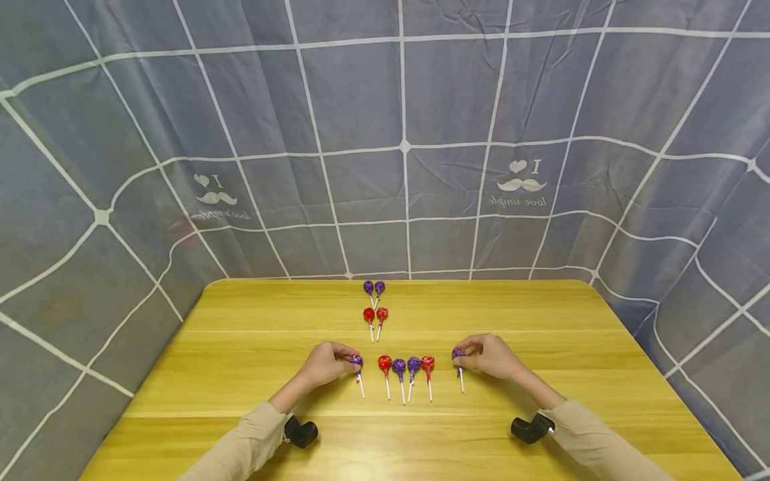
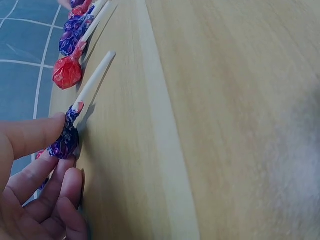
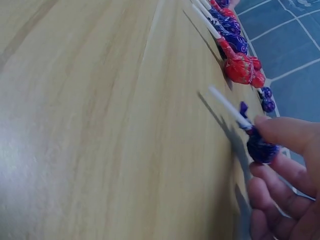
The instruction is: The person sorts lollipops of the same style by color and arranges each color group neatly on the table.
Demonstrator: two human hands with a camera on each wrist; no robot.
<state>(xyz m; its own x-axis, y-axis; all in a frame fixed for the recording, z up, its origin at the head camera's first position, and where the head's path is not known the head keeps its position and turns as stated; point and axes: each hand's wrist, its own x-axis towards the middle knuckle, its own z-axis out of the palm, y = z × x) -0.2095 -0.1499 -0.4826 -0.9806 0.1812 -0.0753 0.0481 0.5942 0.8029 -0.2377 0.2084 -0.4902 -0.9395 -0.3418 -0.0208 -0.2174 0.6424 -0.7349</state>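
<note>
Left hand [image 1: 327,363]: thumb and fingertips pinch the round head of a purple-wrapped lollipop with a white stick [image 1: 356,361], at the row's left end.
Its axis: head away from the person, stick toward them, slanting slightly right.
Right hand [image 1: 493,356]: thumb and fingers pinch a second purple-wrapped, white-sticked lollipop [image 1: 459,354], at the row's right end.
Its axis: stick toward the person, slightly rightward; its shadow falls apart from the stick.
Row between: red-wrapped, purple, purple, red-wrapped lollipops [image 1: 428,363], sticks all toward the person; the second purple one's stick leans left.
Farther back: a red-wrapped pair [image 1: 369,314], and behind it a purple-wrapped pair [image 1: 368,287], each pair's sticks converging toward the person.
Surface: a yellow wood-grain tabletop [image 1: 240,347] with lengthwise seams, glossy near the person.
Room: grey-blue cloth with white grid lines [image 1: 361,100] hangs round the table, its moustache-and-heart print reading backwards.
Sleeves: beige fabric [image 1: 252,431], a black device [image 1: 301,433] at each wrist.
</note>
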